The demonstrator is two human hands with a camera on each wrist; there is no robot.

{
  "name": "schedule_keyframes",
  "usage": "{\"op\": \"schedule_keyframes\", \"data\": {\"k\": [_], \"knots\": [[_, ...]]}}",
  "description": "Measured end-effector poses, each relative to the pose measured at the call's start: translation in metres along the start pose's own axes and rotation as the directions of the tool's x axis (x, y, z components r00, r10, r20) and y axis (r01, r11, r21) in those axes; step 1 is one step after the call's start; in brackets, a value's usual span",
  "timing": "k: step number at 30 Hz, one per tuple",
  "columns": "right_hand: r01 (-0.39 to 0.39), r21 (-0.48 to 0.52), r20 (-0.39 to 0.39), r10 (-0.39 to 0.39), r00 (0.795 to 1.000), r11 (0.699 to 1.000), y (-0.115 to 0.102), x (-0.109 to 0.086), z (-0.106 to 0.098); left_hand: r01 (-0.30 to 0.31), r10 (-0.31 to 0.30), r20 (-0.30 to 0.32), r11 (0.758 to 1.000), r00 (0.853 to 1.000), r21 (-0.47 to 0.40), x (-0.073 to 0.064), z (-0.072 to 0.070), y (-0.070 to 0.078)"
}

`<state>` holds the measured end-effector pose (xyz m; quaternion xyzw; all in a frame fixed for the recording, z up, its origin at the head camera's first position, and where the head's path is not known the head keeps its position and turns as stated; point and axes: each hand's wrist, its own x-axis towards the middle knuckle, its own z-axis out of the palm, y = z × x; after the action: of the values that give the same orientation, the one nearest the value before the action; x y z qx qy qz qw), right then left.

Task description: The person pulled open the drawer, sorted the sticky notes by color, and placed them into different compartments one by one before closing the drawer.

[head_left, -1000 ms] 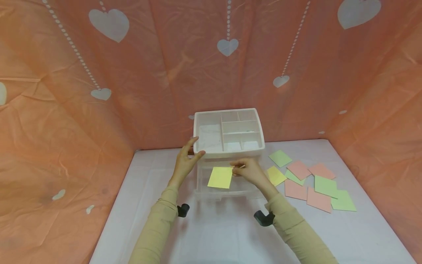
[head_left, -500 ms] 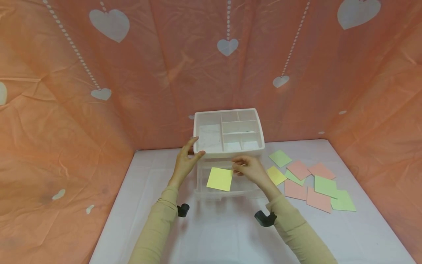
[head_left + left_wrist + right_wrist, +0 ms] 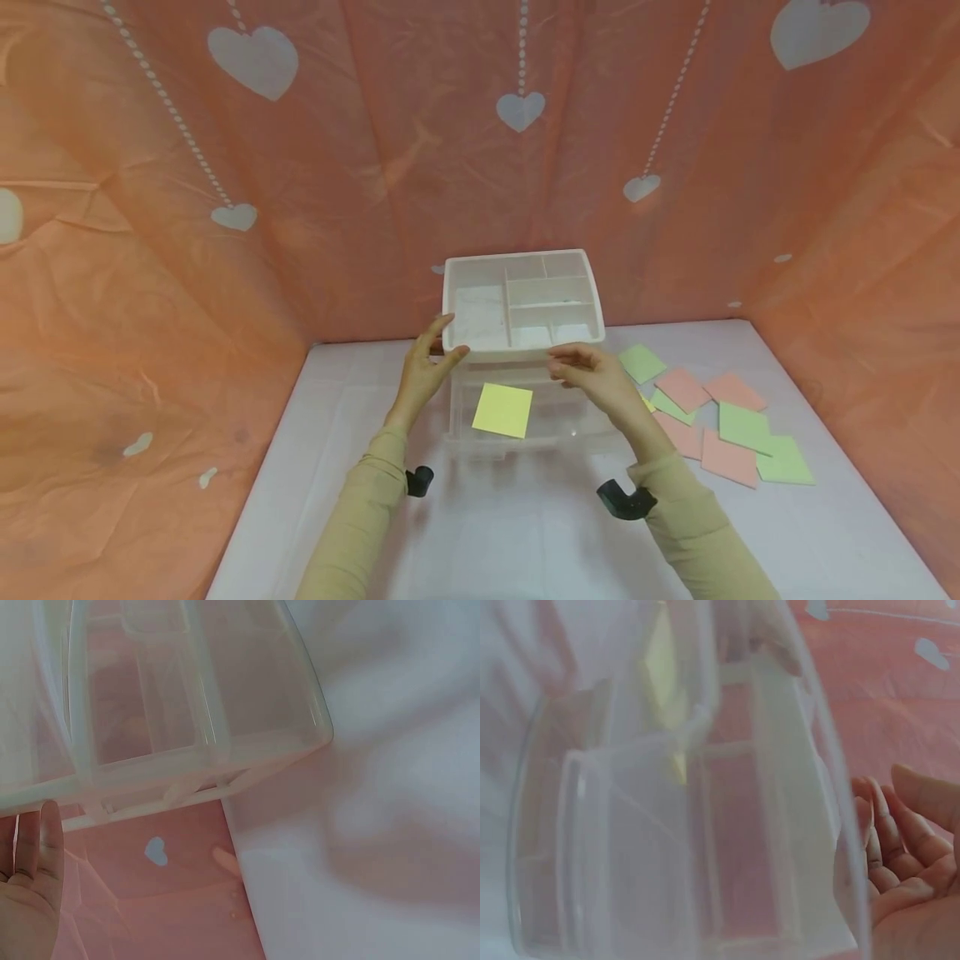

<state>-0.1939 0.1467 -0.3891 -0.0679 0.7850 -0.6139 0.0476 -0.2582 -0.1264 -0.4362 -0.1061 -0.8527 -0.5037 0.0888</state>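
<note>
A plastic drawer organizer (image 3: 480,312) with a divided white top tray stands at the table's back. Its clear drawer (image 3: 558,417) is pulled out at the front. Inside that drawer sits a yellow sticky note (image 3: 502,410); the right wrist view shows the note (image 3: 662,667) blurred through the plastic. My left hand (image 3: 418,379) holds the organizer's front left corner, thumb at the front rim and fingers along the side. Near the front right rim is my right hand (image 3: 600,379), its fingers loosely bent with nothing between them; whether it touches the rim I cannot tell.
Several pink, green and yellow sticky notes (image 3: 729,457) lie spread, partly overlapping, on the white table (image 3: 525,542) right of the organizer. An orange cloth with white hearts (image 3: 405,167) hangs behind and at both sides.
My right hand has let go of the yellow sticky note and moved right and slightly up. The note now rests in the drawer. The left hand keeps its place on the organizer.
</note>
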Motion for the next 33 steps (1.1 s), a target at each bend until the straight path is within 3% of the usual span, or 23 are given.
{"op": "schedule_keyframes", "data": {"k": [11,17,24,26,29,33], "knots": [[0.079,0.067,-0.123,-0.071,0.990,0.995,0.007,-0.010,-0.039,-0.019,0.019,-0.007,1.000,1.000,-0.013,0.000,0.001,0.000],[0.067,0.120,-0.202,-0.042,0.978,0.990,0.025,-0.012,-0.062,-0.015,0.015,-0.002,1.000,1.000,-0.020,0.000,0.001,-0.001],[0.036,0.265,-0.236,0.028,0.971,0.964,0.050,-0.011,-0.080,-0.015,0.015,0.000,1.000,1.000,-0.022,0.000,0.001,0.000],[0.013,0.230,-0.246,0.045,0.968,0.973,0.057,-0.011,-0.083,-0.015,0.015,-0.004,1.000,1.000,-0.023,0.000,0.002,0.000],[-0.065,0.090,-0.256,0.086,0.963,0.994,0.069,-0.011,-0.085,-0.012,0.012,-0.005,1.000,1.000,-0.018,-0.001,0.002,0.000],[-0.186,-0.079,-0.263,0.159,0.952,0.979,0.082,-0.011,-0.085,-0.005,0.005,-0.001,1.000,1.000,-0.020,-0.001,0.001,0.001]]}}
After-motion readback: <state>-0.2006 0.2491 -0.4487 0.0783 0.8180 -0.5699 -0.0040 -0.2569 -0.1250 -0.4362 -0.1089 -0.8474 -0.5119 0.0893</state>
